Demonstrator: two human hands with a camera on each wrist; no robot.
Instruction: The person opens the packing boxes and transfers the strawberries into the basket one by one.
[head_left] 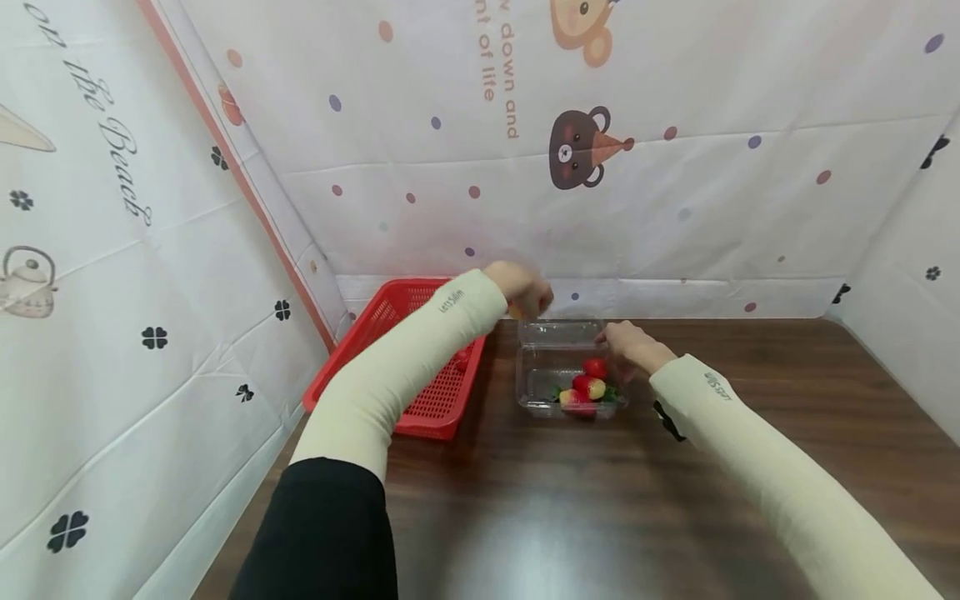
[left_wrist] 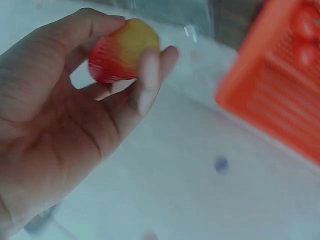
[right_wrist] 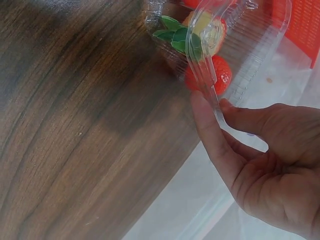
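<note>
My left hand point(head_left: 521, 290) is raised between the basket and the box. Its thumb and fingers pinch a red-and-yellow strawberry point(left_wrist: 122, 50), seen close up in the left wrist view. Below and to the right stands a clear plastic box point(head_left: 536, 379), its lid raised at the back. Several strawberries point(head_left: 588, 387) lie in the box's right part, some with green leaves point(right_wrist: 179, 36). At the box's right side, my right hand point(head_left: 633, 343) pinches the clear plastic edge between thumb and fingers, as the right wrist view shows.
A red mesh basket point(head_left: 438, 408) stands left of the box, with some red fruit point(head_left: 462, 358) inside, partly hidden by my left arm. Both rest on a dark wooden table point(head_left: 600, 508). White printed sheets point(head_left: 450, 167) rise behind and to the left.
</note>
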